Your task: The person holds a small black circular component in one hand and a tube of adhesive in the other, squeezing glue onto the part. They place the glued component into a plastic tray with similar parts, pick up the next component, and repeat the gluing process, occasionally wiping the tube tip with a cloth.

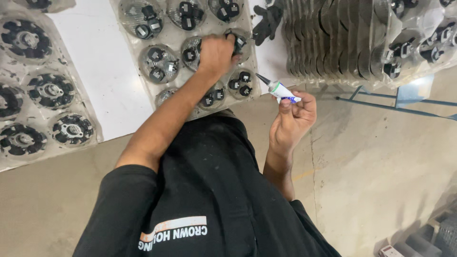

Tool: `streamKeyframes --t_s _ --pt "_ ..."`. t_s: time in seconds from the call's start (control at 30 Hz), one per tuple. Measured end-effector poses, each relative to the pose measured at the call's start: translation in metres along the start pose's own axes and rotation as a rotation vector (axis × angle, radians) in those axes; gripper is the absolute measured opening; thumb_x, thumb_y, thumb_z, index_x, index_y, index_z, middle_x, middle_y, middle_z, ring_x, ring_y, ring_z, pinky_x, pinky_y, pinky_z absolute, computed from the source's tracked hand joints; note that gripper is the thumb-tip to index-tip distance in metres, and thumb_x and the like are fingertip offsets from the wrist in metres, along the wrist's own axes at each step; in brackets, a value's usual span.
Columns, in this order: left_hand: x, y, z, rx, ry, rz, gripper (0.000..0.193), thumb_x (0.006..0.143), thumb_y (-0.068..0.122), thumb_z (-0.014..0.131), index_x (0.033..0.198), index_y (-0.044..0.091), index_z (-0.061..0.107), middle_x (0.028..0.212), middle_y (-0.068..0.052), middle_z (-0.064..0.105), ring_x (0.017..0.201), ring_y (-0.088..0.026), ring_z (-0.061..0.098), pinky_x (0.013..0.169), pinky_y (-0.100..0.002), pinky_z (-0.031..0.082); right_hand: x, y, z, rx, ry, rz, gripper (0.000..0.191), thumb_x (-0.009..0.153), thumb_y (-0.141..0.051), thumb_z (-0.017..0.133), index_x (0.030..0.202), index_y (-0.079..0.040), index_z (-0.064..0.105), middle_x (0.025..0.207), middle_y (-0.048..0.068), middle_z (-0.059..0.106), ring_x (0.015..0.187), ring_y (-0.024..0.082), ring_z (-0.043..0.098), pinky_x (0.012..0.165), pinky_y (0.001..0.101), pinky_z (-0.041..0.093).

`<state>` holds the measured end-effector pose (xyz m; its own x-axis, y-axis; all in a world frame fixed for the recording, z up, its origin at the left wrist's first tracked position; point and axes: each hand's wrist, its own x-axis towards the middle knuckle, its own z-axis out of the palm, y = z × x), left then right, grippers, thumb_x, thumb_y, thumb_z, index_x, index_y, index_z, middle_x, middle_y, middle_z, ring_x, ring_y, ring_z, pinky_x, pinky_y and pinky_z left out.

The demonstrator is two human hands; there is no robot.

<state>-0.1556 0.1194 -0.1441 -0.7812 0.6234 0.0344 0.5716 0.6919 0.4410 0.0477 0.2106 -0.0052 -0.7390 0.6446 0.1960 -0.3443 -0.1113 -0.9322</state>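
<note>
Both hands grip: left hand (216, 53) clutches a tray part (238, 42), right hand (291, 119) a glue tube (278, 89) just beside.

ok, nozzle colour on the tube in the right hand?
Dark grey nozzle on a white tube; head view.

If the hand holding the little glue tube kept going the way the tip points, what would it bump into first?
Probably the clear plastic tray of round black parts. The right hand aims its small tube up-left toward the tray's near edge, though depth is hard to judge.
</note>
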Motion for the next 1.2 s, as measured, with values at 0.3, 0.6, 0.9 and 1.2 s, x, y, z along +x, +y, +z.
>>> streamKeyframes --t_s 0.3,0.6,0.9,1.2 --pt "0.022 0.015 0.023 -0.08 0.039 -0.044 0.044 0.075 0.034 0.087 0.103 0.005 0.068 0.083 -0.013 0.071 0.073 -0.03 0.072 0.063 -0.042 0.055 0.012 -0.001 -0.013 0.001 0.055 0.13 0.029 0.093 0.015 0.075 0.113 0.002 0.06 0.108 0.011 0.066 0.103 0.019 0.069 0.1 0.0344 0.058" --pt "-0.082 0.012 -0.086 -1.514 0.182 -0.315 0.033 0.086 -0.008 0.081 0.116 0.002 0.068 0.108 -0.004 0.073 0.092 -0.006 0.071 0.079 -0.02 0.06 0.039 0.005 0.013 -0.125 -0.144 0.104 0.034 0.089 0.017 0.076 0.115 0.001 0.061 0.115 0.011 0.064 0.105 0.017 0.065 0.092 0.0295 0.056" --pt "-0.164 0.015 -0.175 -1.495 0.479 -0.303 0.04 0.089 -0.022 0.071 0.123 -0.004 0.062 0.135 -0.015 0.066 0.116 -0.017 0.07 0.093 -0.029 0.065 0.027 -0.009 0.083 -0.316 -0.479 -0.289 0.029 0.09 -0.001 0.082 0.103 -0.003 0.056 0.104 0.011 0.062 0.1 0.026 0.064 0.086 0.0357 0.057" --pt "-0.194 0.013 -0.19 -1.524 0.53 -0.326 0.038 0.092 -0.02 0.071 0.127 -0.007 0.061 0.132 -0.015 0.067 0.109 -0.017 0.072 0.093 -0.032 0.067 0.003 -0.022 0.115 -0.443 -0.581 -0.547 0.03 0.084 0.002 0.082 0.097 -0.006 0.056 0.099 0.01 0.062 0.093 0.028 0.065 0.086 0.0425 0.063"
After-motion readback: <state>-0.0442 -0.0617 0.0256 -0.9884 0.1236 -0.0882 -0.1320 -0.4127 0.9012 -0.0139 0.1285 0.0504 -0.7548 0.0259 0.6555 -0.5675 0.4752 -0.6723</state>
